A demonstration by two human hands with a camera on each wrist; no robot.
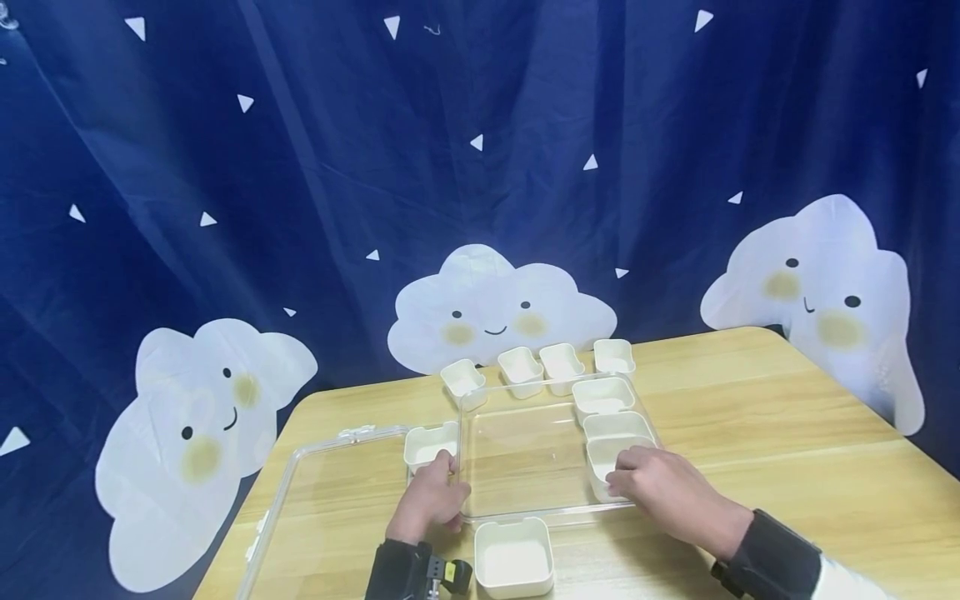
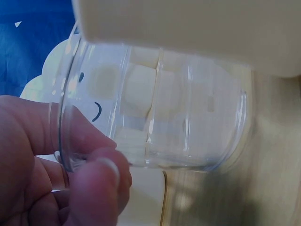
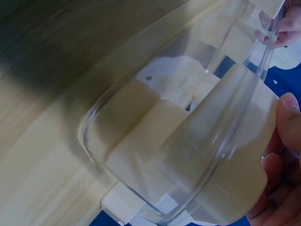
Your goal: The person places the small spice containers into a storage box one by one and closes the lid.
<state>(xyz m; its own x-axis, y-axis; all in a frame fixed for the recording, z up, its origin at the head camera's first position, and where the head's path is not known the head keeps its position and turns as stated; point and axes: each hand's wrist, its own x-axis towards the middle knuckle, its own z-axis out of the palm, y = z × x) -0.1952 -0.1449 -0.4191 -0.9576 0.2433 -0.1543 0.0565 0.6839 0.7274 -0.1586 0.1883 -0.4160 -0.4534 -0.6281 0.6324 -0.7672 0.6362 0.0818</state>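
A shallow clear plastic box (image 1: pixel 517 467) lies on the table. My left hand (image 1: pixel 433 498) grips its left wall near the front corner; in the left wrist view, thumb and fingers pinch the rim (image 2: pixel 61 113). At the box's right front, my right hand (image 1: pixel 678 496) holds a small white bin (image 1: pixel 602 462) by its near right side. The right wrist view shows this bin (image 3: pixel 235 188) through the clear wall, with fingertips against it. Two more white bins, one at the back right (image 1: pixel 603 393) and one behind the held bin (image 1: pixel 617 425), sit inside the box.
Several white bins (image 1: pixel 520 367) stand behind the box. One bin (image 1: pixel 429 443) is beside my left hand, another (image 1: pixel 513 554) in front of the box. A clear lid with clips (image 1: pixel 288 479) lies at the left. A blue cloud-print curtain (image 1: pixel 480 192) hangs behind the wooden table (image 1: pixel 765 417).
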